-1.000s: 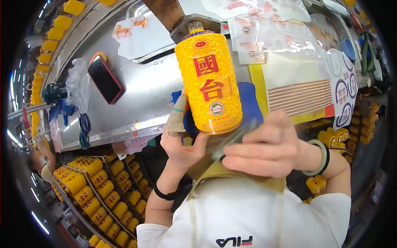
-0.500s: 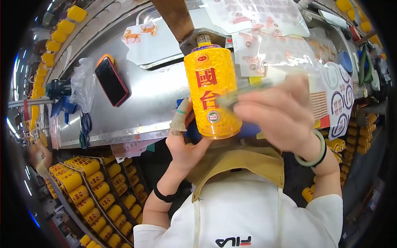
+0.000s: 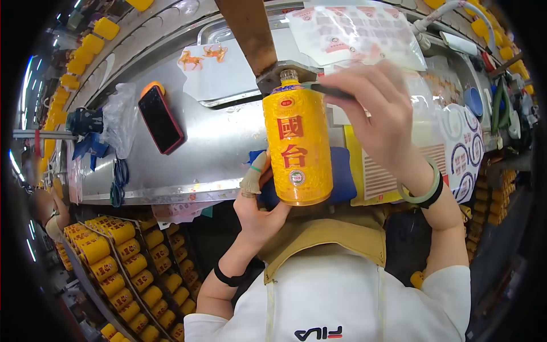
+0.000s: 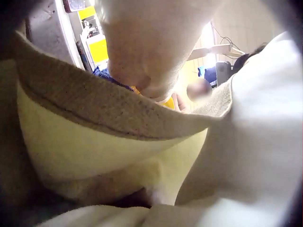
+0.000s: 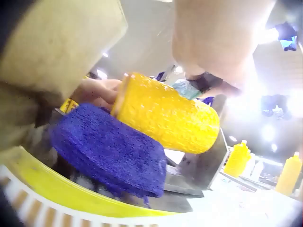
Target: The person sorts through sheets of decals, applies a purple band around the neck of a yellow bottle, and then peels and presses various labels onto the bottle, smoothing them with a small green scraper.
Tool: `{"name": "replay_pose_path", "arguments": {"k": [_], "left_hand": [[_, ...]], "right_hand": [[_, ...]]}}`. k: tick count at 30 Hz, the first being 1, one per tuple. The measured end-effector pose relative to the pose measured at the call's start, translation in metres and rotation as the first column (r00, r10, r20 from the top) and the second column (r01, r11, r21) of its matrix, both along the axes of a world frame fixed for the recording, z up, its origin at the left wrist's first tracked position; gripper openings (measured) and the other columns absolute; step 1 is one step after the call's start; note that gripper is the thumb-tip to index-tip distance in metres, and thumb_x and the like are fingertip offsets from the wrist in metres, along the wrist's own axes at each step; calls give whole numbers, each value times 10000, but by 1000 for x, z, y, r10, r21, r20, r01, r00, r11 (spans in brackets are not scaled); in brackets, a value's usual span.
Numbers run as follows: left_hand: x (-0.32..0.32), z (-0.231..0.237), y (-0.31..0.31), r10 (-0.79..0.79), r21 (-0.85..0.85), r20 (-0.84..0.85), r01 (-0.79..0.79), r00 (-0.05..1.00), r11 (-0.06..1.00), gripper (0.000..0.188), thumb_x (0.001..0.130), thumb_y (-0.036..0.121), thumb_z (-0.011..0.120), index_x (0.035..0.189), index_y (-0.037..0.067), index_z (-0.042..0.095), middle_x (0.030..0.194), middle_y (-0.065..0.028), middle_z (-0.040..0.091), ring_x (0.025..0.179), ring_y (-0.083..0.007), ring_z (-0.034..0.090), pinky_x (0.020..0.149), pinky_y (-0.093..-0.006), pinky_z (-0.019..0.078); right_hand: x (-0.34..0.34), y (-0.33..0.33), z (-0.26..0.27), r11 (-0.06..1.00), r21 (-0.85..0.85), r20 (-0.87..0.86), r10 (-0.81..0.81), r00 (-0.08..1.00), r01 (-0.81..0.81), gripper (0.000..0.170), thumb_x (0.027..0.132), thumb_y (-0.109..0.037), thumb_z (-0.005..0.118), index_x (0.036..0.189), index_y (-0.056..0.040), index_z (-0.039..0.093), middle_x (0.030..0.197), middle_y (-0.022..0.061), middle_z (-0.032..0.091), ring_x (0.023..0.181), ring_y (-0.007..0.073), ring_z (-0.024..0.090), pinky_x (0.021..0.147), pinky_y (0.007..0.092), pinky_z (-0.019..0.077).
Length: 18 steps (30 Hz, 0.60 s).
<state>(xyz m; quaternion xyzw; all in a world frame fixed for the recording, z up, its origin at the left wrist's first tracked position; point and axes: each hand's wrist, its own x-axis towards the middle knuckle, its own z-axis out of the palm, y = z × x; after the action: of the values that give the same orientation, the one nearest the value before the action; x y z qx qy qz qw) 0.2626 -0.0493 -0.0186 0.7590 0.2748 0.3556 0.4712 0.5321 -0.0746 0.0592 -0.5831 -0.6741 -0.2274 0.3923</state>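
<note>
A yellow embossed bottle point(image 3: 297, 154) with red characters lies tilted, its clear neck at the dark metal bracket point(image 3: 279, 74). My left hand point(image 3: 259, 214) holds its lower left side, thumb near the base; one finger wears a pale cloth cover point(image 3: 252, 179). My right hand point(image 3: 376, 108) grips a dark flat tool point(image 3: 336, 91) beside the bottle's shoulder. In the right wrist view, the tool's pale green end point(image 5: 186, 89) lies close over the bottle's side. A folded blue towel point(image 5: 111, 151) sits beneath the bottle. The left wrist view mostly shows the forearm point(image 4: 147, 42) and the tan apron point(image 4: 104, 104).
A phone point(image 3: 161, 119) lies left on the metal bench, near a clear plastic bag point(image 3: 119, 117) and scissors point(image 3: 118, 182). Sticker sheets point(image 3: 364, 34) cover the right and back. Racks of yellow bottles point(image 3: 114, 262) stand below at left. A white tube point(image 3: 464, 11) curves at the far right.
My right hand has swept the tool from below the bottle's base, across its lower right side, up to its shoulder. The left hand keeps holding the bottle; the view has shifted slightly.
</note>
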Motion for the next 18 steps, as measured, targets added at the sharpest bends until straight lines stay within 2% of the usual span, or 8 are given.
{"name": "replay_pose_path", "arguments": {"k": [3,6,7,8,11,14,16,18], "left_hand": [[3,9,-5,42,-54,3,-42,999,998,819,774,-4,845,1482,-59,439,1406,-210,608,1276,-273,620,1092,-400,474],[11,18,-5,60,39,94,-64,994,997,781,747,-33,860,1437,-72,496,1378,-196,606,1263,-268,626,1061,-385,513],[9,26,-5,46,81,46,-49,998,995,805,719,-49,866,1440,-56,506,1392,-183,591,1261,-276,621,1053,-392,516],[8,26,-6,47,80,48,-50,998,996,805,719,-49,866,1440,-56,506,1392,-183,591,1261,-276,621,1053,-392,516],[7,23,-5,77,71,-28,-75,997,995,770,718,-1,876,1405,-43,533,1390,-202,618,1270,-298,613,1099,-402,456],[3,8,4,52,301,-44,-36,998,953,706,683,-35,873,1336,-34,604,1362,-199,637,1253,-335,622,1090,-421,458],[7,30,0,142,274,-85,-114,986,955,511,714,18,860,1204,47,718,1332,-159,666,1236,-343,630,1097,-457,440],[7,54,2,117,721,-237,94,965,686,366,777,121,808,1137,143,746,1340,-62,689,1205,-297,644,1100,-452,413]], "right_hand": [[-21,-23,3,964,-124,146,252,957,-235,193,785,-165,727,976,-145,742,958,3,701,786,191,585,734,334,469],[-47,-35,16,831,-164,-30,535,844,-532,211,760,-194,694,964,-156,729,899,-17,648,837,177,605,738,336,482],[-40,-30,21,842,-286,-23,470,882,-456,203,781,-185,710,978,-139,715,862,4,627,835,187,605,724,360,489],[-33,-11,14,911,-219,-74,342,937,-350,275,786,-231,807,1027,-128,724,874,14,663,742,201,552,711,348,446],[15,35,20,999,-30,23,25,999,-24,234,789,-144,784,1002,-100,695,872,25,664,791,238,604,767,372,446],[12,24,37,998,-18,-139,-57,989,55,237,810,-101,797,1025,-62,706,890,53,691,831,248,642,752,362,493],[6,11,38,997,-66,-281,-43,959,25,229,831,-82,788,1041,-47,701,906,63,698,848,234,659,742,341,510],[8,1,36,993,-120,-415,-41,909,-10,222,852,-62,779,1057,-32,696,922,73,704,866,220,676,732,319,527]]}}
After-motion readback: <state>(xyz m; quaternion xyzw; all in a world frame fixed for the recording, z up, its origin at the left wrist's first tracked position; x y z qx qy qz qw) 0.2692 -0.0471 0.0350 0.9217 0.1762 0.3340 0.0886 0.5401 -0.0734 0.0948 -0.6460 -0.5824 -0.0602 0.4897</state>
